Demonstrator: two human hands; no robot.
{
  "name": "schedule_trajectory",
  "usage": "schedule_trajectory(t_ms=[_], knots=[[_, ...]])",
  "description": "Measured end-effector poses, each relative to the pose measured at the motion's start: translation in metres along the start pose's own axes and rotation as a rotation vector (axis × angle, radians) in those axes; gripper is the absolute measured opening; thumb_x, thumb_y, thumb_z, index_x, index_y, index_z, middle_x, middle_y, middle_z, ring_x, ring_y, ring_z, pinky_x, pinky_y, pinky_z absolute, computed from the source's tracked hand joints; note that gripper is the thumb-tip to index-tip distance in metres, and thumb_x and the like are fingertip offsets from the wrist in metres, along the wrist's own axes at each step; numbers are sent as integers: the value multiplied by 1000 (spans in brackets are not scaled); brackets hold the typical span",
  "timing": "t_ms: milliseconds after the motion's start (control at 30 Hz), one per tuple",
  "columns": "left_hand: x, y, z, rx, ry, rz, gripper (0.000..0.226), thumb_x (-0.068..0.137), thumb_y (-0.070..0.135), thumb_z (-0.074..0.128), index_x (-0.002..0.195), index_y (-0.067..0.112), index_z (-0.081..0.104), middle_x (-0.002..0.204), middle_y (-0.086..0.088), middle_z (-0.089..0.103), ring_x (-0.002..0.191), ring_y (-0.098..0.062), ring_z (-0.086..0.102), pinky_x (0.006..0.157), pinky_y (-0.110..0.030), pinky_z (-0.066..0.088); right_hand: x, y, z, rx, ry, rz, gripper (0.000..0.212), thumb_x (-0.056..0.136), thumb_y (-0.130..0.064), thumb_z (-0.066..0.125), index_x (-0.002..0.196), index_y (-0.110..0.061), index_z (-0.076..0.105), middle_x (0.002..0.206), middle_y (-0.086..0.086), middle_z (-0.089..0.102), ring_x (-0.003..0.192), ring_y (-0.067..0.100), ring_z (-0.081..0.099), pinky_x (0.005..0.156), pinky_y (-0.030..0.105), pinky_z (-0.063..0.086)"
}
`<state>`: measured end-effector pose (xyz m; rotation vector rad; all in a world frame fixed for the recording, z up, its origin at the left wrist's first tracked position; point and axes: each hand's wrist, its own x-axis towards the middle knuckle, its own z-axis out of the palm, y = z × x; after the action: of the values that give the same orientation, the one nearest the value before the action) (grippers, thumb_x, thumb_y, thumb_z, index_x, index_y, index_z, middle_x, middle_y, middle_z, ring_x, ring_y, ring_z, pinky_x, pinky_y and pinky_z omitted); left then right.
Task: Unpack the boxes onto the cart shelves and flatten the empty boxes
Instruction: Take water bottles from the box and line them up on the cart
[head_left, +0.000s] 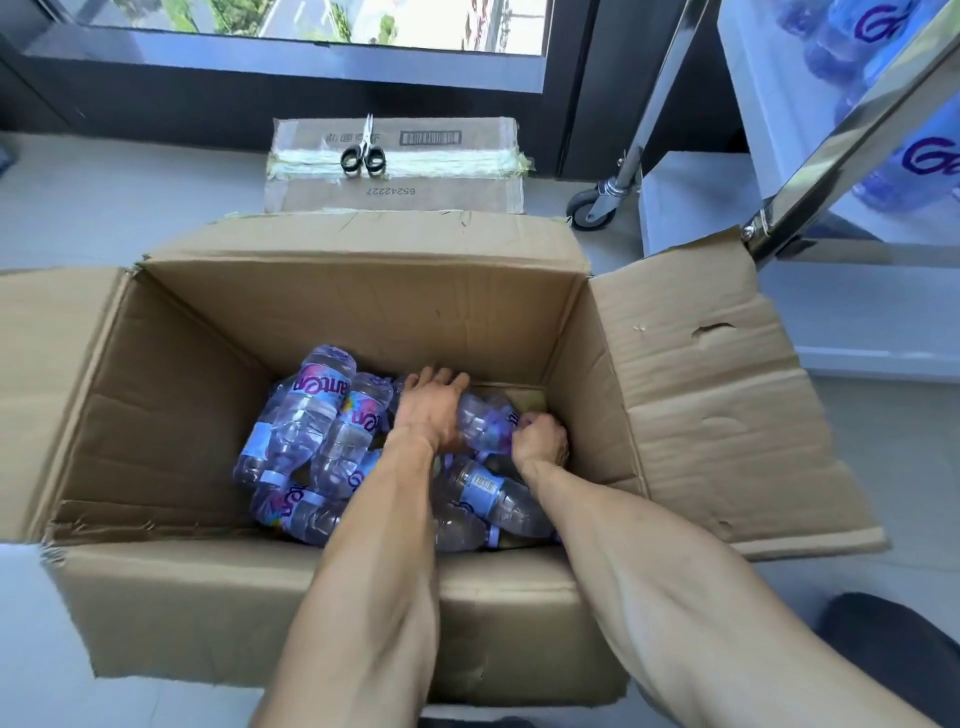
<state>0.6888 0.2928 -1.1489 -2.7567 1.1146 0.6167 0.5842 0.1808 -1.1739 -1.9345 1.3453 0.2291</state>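
- The open cardboard box sits on the floor with all four flaps folded outward; everything below is placed against this box.
- Inside the box, a loose heap of clear water bottles with purple-and-blue labels lies on their sides, filling the middle and right part of the bottom.
- Both bare forearms reach down over the box's near wall into the heap.
- The left hand lies near the box's centre, its fingers curled over one bottle that lies on its side between the two hands; the hand grips that bottle's left end.
- The right hand is just to the right of it, toward the box's right wall, fingers clenched around the same bottle's other end.
- Beyond the box's far flap a second, taped and closed carton stands against the dark window frame.
- A pair of scissors with black handles lies on top of that carton, across the tape.
- To the right of the box stands the metal cart; its castor wheel rests on the floor just past the box's far right corner.
- More bottles of the same kind already lie on the cart shelves, above and right of the box's torn right flap.
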Motion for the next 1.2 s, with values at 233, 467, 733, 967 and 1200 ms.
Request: schedule_trajectory(t_ms=[233, 467, 733, 967, 1200], knots=[[-36, -21, 13, -155, -34, -213, 69, 63, 37, 80, 119, 16, 46, 121, -10, 58, 111, -32, 54, 89, -38, 46, -14, 8, 14, 48, -92, 2, 42, 101, -34, 39, 113, -7, 68, 115, 25, 65, 106, 41, 62, 87, 38, 49], [-37, -14, -1, -583, 114, -625, 79, 57, 67, 71, 116, 19, 51, 106, -8, 68, 102, -32, 64, 77, -34, 46, -5, 10, 14, 149, -327, 178, 32, 94, -19, 53, 117, 0, 66, 116, 18, 68, 102, 31, 65, 81, 35, 54], [-58, -20, -7, -844, 150, -858, 82, 61, 60, 78, 125, 15, 55, 123, -11, 64, 116, -33, 59, 88, -36, 44, -25, 15, 22, -657, -519, -311, 94, 65, -43, 88, 141, -13, 42, 139, 13, 50, 130, 30, 47, 105, 34, 42], [-60, -14, -8, -971, 109, -989, 96, 63, 60, 80, 138, 12, 47, 136, -15, 56, 126, -34, 52, 97, -39, 42, -19, 13, 22, -605, -582, -317, 102, 71, -52, 82, 148, -13, 29, 141, 14, 51, 128, 32, 50, 104, 37, 43], [-67, -26, -5, -1204, 183, -1184, 98, 58, 63, 80, 135, 9, 51, 130, -15, 61, 122, -34, 55, 103, -41, 44, -26, 10, 26, -639, -595, -374, 102, 70, -47, 85, 147, -10, 30, 140, 14, 51, 127, 32, 51, 104, 36, 43]])
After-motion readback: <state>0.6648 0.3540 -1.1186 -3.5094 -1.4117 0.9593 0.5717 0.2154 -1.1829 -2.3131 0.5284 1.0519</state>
